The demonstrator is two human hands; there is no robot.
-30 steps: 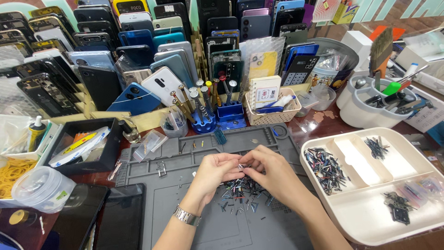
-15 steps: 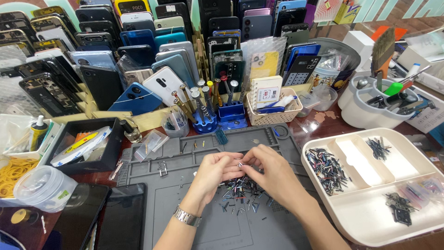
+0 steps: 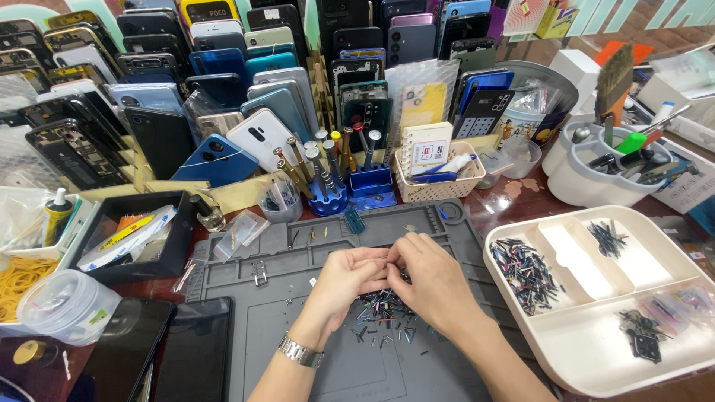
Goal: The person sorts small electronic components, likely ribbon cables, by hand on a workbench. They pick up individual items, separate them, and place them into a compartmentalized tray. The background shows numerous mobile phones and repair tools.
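**Hands meet over a pile of small parts**

Little has moved since the earlier frame: both hands stay together above the grey mat (image 3: 313,350), only drawn a touch closer.

At far left lie yellow rubber bands (image 3: 16,279) and a clear lidded tub (image 3: 65,305), beside a black tray (image 3: 138,237) with a white and yellow packet. Two dark phones (image 3: 160,357) lie flat at the mat's left edge.

At the middle, the left hand (image 3: 346,279), with a metal watch (image 3: 300,351) on its wrist, and the right hand (image 3: 432,279) pinch their fingers (image 3: 383,257) together, closed on something too small to make out. Below them a scatter of small dark parts (image 3: 383,316) lies on the mat. Picking one piece at a time, low over the mat, would likely keep drops from rolling off.

Behind stand a blue screwdriver stand (image 3: 328,190) and a basket (image 3: 439,182) with a white card bearing red print. At right, a cream divided tray (image 3: 596,350) on the tabletop holds sorted parts, and a white tool cup (image 3: 603,171) stands behind it.
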